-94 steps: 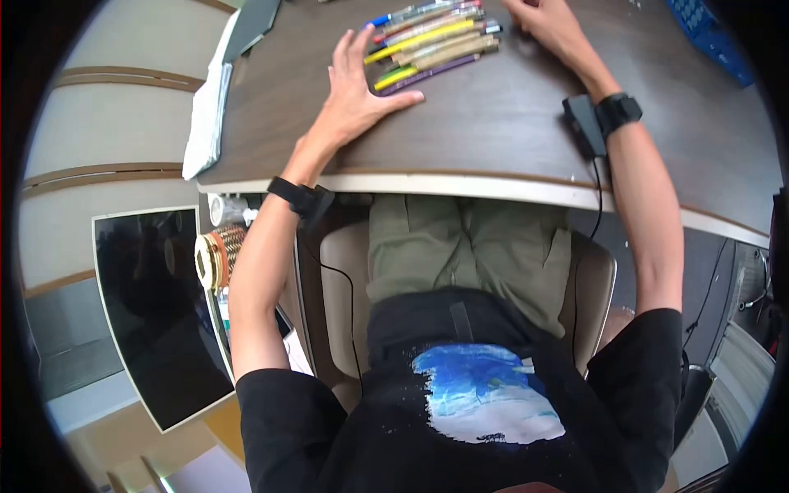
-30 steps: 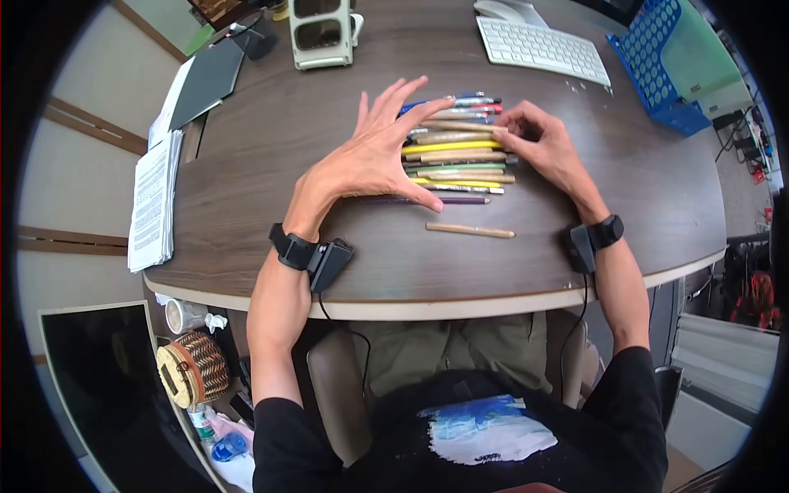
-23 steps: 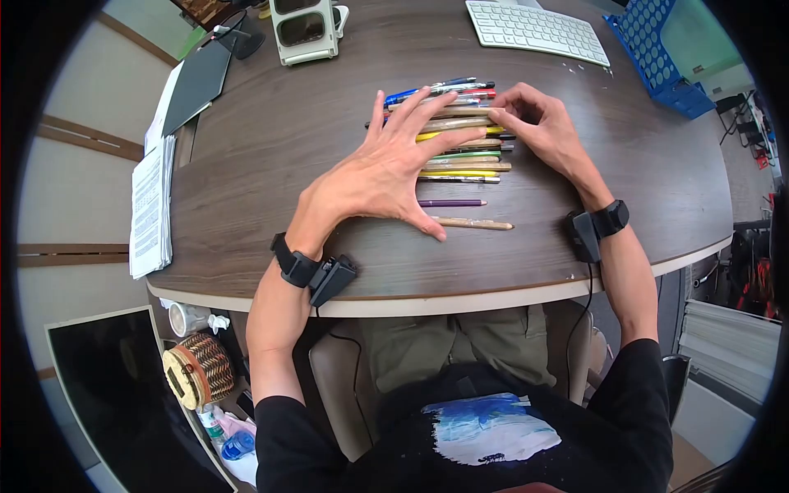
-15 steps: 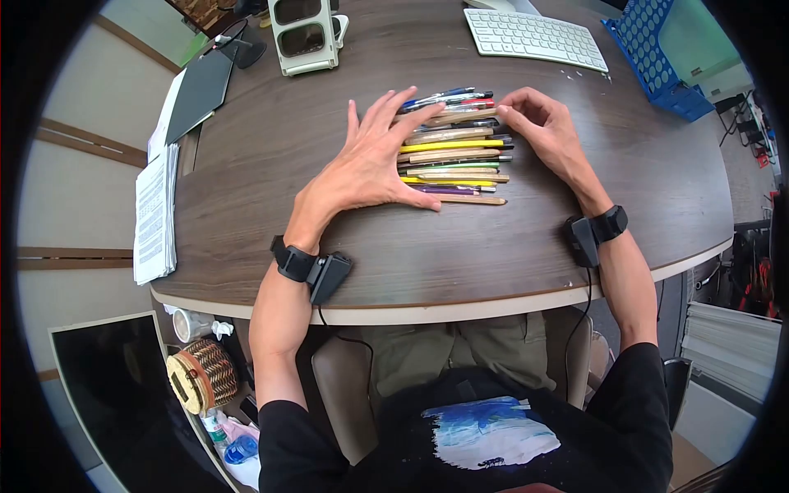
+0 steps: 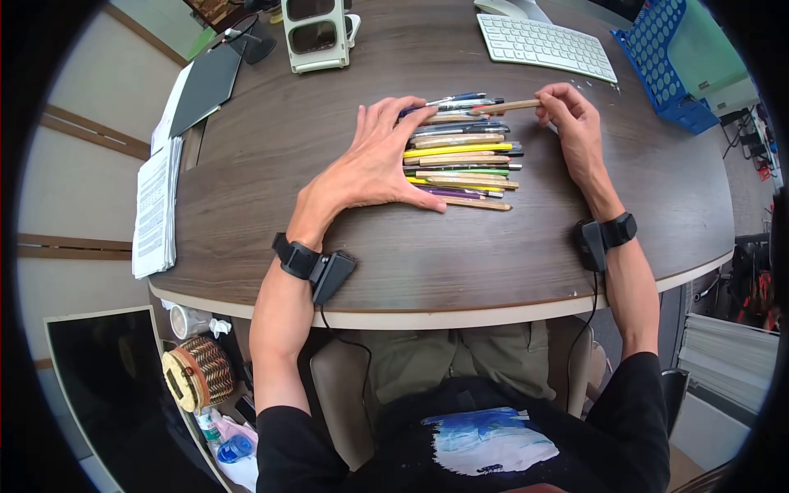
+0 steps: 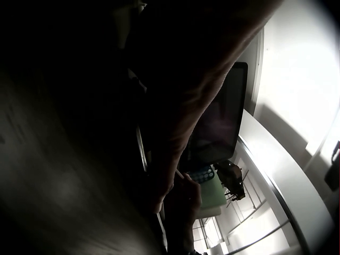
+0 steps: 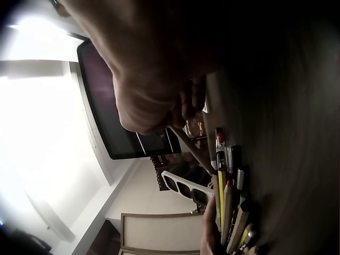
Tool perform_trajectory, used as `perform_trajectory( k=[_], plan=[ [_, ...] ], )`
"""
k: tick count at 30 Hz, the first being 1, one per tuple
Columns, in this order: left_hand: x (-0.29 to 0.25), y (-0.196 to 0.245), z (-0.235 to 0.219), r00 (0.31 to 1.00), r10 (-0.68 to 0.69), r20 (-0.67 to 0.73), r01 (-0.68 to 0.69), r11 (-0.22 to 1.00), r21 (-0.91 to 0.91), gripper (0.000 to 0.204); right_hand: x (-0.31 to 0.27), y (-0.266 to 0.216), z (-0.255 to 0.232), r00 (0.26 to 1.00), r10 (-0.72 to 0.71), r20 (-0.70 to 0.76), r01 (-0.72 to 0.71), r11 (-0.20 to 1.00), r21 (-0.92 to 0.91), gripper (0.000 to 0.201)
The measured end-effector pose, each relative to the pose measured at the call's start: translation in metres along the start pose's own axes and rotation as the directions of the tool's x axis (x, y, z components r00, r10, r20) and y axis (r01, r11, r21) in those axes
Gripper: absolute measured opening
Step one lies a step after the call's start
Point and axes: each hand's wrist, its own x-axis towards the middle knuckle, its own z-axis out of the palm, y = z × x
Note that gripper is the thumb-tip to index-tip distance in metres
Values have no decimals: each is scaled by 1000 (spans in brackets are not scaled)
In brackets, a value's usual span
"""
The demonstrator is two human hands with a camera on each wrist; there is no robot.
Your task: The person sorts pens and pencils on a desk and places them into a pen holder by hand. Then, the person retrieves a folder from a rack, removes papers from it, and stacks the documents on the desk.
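Several pencils and pens (image 5: 460, 154) lie side by side in a row on the table, roughly parallel. My left hand (image 5: 367, 168) is spread at their left ends, fingers along the far side and thumb reaching to the nearest pencil, covering those ends. At the far right of the row my right hand (image 5: 575, 127) pinches a plain wooden pencil (image 5: 516, 105) by its right end. The pencil's other end overlaps the far pencils in the head view. The right wrist view shows that wooden pencil (image 7: 191, 150) slanting down from the fingers to the row. The left wrist view is very dark.
A white keyboard (image 5: 548, 48) and a blue perforated file holder (image 5: 662, 70) stand at the back right. A pale device with dark windows (image 5: 316, 37) is at the back. A stack of papers (image 5: 156, 209) lies at the left edge. Cables hang from both wrist cameras.
A loose wooden pencil and a purple pencil have moved up against the row's near side. My right hand has since shifted right and lifted, the pinched pencil sliding rightward with it.
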Motion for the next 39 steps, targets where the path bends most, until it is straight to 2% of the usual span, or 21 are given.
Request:
perform_trajectory(
  k=[2,5,6,8,9,11,18,20,22,24,25,27,30,32,34,36,39],
  plan=[
    [0,0,1,1000,-9,0,9,1000,11,138,0,-3,1,999,3,43,-3,1000,-9,19],
    [0,0,0,1000,-21,-3,21,1000,12,140,-7,-16,10,985,15,169,7,992,-124,19],
    [0,-1,0,1000,-27,-10,27,1000,3,141,-9,-16,14,980,-4,197,22,996,-87,18],
    [0,1,-2,999,-45,-5,45,999,8,142,-8,-14,14,959,48,281,26,967,-254,20],
    [1,2,-2,999,-45,0,45,999,17,142,-9,-12,13,958,53,283,22,967,-255,20],
    [1,1,0,999,-46,7,46,999,21,142,-10,-17,16,942,-59,330,170,931,-322,23],
    [2,-4,2,1000,-4,-23,5,1000,31,143,-6,-16,21,960,-122,251,209,911,-356,39],
    [1,-4,6,999,-17,-32,18,999,38,143,-8,-15,28,964,-84,251,212,814,-541,47],
    [3,-5,6,1000,-11,-13,12,1000,24,142,-12,-15,27,959,-35,281,189,819,-542,50],
    [3,-5,4,1000,8,-20,-8,1000,8,140,-10,-15,27,930,-91,357,295,765,-573,47],
    [3,-4,3,1000,15,-7,-15,1000,-6,137,-10,-17,27,929,-93,359,299,763,-573,47],
    [5,-4,-2,1000,21,-1,-21,1000,-17,135,-11,-22,24,957,-25,288,172,850,-497,41],
    [6,-4,-2,996,79,28,-76,994,-82,129,-15,-30,24,931,-71,359,272,792,-547,32],
    [4,-4,-2,986,147,80,-139,986,-96,125,-18,-31,28,939,-10,345,204,823,-531,26],
    [4,-4,2,984,160,83,-150,981,-124,122,-18,-28,28,925,-90,370,284,810,-514,22],
    [5,-3,2,974,221,52,-215,971,-108,121,-17,-27,30,922,-99,375,301,792,-531,22],
    [4,0,1,984,179,15,-175,976,-129,119,-17,-29,29,920,-121,373,328,760,-561,21]
  ],
)
